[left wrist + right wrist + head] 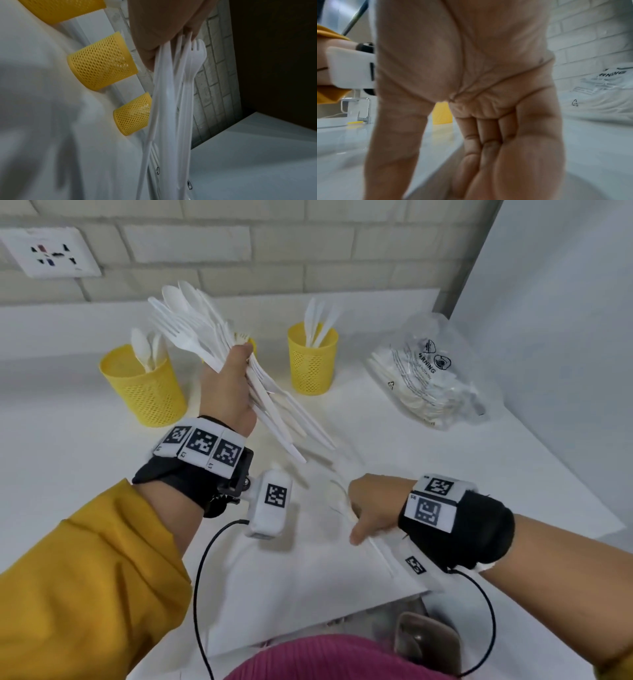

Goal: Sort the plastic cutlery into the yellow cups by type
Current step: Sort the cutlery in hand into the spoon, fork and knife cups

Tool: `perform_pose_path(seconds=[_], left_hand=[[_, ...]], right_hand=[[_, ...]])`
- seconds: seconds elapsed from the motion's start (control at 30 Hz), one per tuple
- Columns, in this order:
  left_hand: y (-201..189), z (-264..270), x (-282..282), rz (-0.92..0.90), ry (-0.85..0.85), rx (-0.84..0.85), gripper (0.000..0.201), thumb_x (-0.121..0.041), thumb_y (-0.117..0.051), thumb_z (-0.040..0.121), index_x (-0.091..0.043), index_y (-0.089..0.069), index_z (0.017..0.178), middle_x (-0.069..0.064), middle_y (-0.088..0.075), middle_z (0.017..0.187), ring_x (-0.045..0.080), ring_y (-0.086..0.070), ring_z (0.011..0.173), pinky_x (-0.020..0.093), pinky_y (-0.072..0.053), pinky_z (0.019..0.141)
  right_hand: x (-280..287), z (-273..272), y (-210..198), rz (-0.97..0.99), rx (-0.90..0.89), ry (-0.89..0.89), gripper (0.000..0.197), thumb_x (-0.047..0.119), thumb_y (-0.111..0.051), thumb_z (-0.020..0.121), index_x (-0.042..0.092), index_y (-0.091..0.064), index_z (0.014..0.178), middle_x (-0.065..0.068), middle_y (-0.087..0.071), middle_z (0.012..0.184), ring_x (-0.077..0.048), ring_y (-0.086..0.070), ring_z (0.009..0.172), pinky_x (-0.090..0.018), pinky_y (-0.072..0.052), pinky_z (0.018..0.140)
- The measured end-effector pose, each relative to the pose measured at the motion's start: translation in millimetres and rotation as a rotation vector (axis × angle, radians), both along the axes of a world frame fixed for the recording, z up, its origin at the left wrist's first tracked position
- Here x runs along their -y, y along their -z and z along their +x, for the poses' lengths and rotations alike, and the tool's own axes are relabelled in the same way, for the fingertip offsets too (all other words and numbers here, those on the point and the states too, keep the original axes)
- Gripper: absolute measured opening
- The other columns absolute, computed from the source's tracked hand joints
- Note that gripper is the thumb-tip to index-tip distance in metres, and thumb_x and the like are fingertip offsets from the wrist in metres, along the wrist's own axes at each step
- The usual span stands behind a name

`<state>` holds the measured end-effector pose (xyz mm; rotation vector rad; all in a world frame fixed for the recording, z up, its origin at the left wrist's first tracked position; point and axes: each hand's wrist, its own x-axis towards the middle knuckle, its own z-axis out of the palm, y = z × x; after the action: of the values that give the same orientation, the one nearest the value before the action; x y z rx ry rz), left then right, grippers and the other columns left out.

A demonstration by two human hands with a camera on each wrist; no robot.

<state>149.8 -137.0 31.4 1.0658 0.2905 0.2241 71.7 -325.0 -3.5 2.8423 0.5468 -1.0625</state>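
My left hand (228,386) is raised over the table and grips a thick bundle of white plastic forks, spoons and knives (191,330); the left wrist view shows the same bundle (171,94) under the hand (163,20). Three yellow mesh cups stand at the back. The left cup (144,385) holds spoons and the right cup (312,361) holds knives. The middle cup (252,342) is mostly hidden behind my left hand. My right hand (370,505) is low at the table, fingers (488,148) straight and thumb apart, over a single white spoon (337,496) lying there.
A clear plastic bag (428,371) with more white cutlery lies at the back right near the wall. White paper sheets (308,594) cover the table. A wall socket (51,251) sits on the brick wall. A dark object (424,642) lies at the near edge.
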Motion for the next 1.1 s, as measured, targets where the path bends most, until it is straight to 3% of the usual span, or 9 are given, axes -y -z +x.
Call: perform_pose_path(seconds=[0.17, 0.3, 0.4, 0.47, 0.63, 0.7, 0.8, 0.93, 1.1], left_hand=[[-11.5, -10.3, -38.2, 0.021, -0.081, 0.049, 0.015, -0.016, -0.061, 0.085, -0.011, -0.049, 0.093, -0.001, -0.047, 0.066, 0.009, -0.052, 0.051, 0.023, -0.045, 0.052], [-22.3, -25.4, -86.2, 0.064, -0.191, 0.100, 0.014, -0.011, -0.056, 0.088, -0.014, -0.048, 0.077, -0.004, -0.043, 0.052, 0.007, -0.049, 0.043, 0.020, -0.042, 0.046], [-24.1, -37.0, -122.3, 0.067, -0.257, 0.091, 0.010, -0.012, -0.055, 0.089, -0.013, -0.047, 0.082, -0.002, -0.042, 0.057, 0.008, -0.049, 0.043, 0.019, -0.044, 0.046], [-22.7, -43.6, -143.7, 0.045, -0.300, 0.081, 0.016, -0.013, -0.055, 0.089, -0.014, -0.046, 0.075, -0.004, -0.041, 0.053, 0.008, -0.047, 0.042, 0.018, -0.041, 0.045], [-18.6, -57.9, -172.8, 0.047, -0.387, 0.070, 0.015, -0.012, -0.054, 0.088, -0.014, -0.047, 0.074, -0.007, -0.043, 0.046, 0.007, -0.047, 0.041, 0.015, -0.040, 0.043], [-16.8, -62.5, -180.2, 0.078, -0.411, 0.058, 0.015, -0.013, -0.054, 0.088, -0.014, -0.049, 0.075, -0.005, -0.044, 0.049, 0.007, -0.048, 0.042, 0.015, -0.041, 0.044], [-13.6, -67.0, -190.1, 0.082, -0.417, 0.043, 0.015, -0.014, -0.056, 0.087, -0.014, -0.049, 0.074, -0.002, -0.042, 0.056, 0.007, -0.048, 0.042, 0.016, -0.042, 0.045], [-3.3, -67.6, -189.2, 0.055, -0.393, 0.000, 0.019, -0.016, -0.060, 0.085, -0.014, -0.050, 0.069, -0.003, -0.044, 0.052, 0.009, -0.048, 0.042, 0.019, -0.043, 0.049], [8.0, -62.2, -166.9, 0.001, -0.282, -0.042, 0.014, -0.012, -0.063, 0.084, -0.010, -0.055, 0.073, -0.004, -0.051, 0.046, 0.010, -0.051, 0.040, 0.024, -0.046, 0.053]], right_hand=[[-24.8, 22.1, 12.0, 0.058, 0.185, 0.027, 0.007, 0.012, -0.046, 0.085, 0.009, -0.045, 0.078, -0.001, -0.044, 0.069, -0.020, -0.046, 0.061, -0.025, -0.030, 0.048], [-41.2, 47.3, 11.9, 0.112, 0.183, 0.089, 0.023, 0.008, -0.042, 0.089, 0.002, -0.039, 0.111, -0.011, -0.053, 0.095, -0.024, -0.050, 0.077, -0.031, -0.040, 0.064], [-54.5, 68.8, -0.3, 0.161, 0.146, 0.089, 0.006, 0.009, -0.040, 0.092, 0.005, -0.039, 0.089, -0.010, -0.046, 0.088, -0.023, -0.046, 0.075, -0.027, -0.033, 0.055], [-74.1, 80.4, -8.4, 0.246, 0.181, 0.068, 0.018, 0.010, -0.037, 0.093, 0.008, -0.034, 0.076, -0.013, -0.045, 0.091, -0.023, -0.044, 0.077, -0.028, -0.032, 0.057], [-139.7, 74.2, 1.8, 0.394, 0.108, -0.145, 0.026, 0.032, -0.049, 0.092, 0.007, -0.041, 0.092, -0.009, -0.050, 0.097, -0.026, -0.050, 0.090, -0.032, -0.036, 0.073], [-160.4, 66.7, 12.6, 0.393, 0.090, -0.225, 0.031, 0.036, -0.062, 0.083, 0.012, -0.043, 0.080, -0.004, -0.051, 0.088, -0.025, -0.052, 0.081, -0.032, -0.040, 0.067], [-178.9, 64.1, 20.2, 0.301, 0.088, -0.354, 0.035, 0.031, -0.055, 0.088, 0.011, -0.041, 0.063, -0.003, -0.045, 0.071, -0.018, -0.044, 0.060, -0.026, -0.031, 0.051], [-178.7, 57.4, 16.5, 0.229, 0.131, -0.427, 0.026, 0.029, -0.043, 0.093, 0.004, -0.051, 0.095, -0.011, -0.047, 0.100, -0.029, -0.051, 0.082, -0.032, -0.036, 0.066], [-167.7, 51.6, 18.8, 0.220, 0.159, -0.397, 0.016, 0.017, -0.040, 0.092, 0.005, -0.045, 0.101, -0.015, -0.052, 0.106, -0.032, -0.055, 0.091, -0.033, -0.036, 0.069]])
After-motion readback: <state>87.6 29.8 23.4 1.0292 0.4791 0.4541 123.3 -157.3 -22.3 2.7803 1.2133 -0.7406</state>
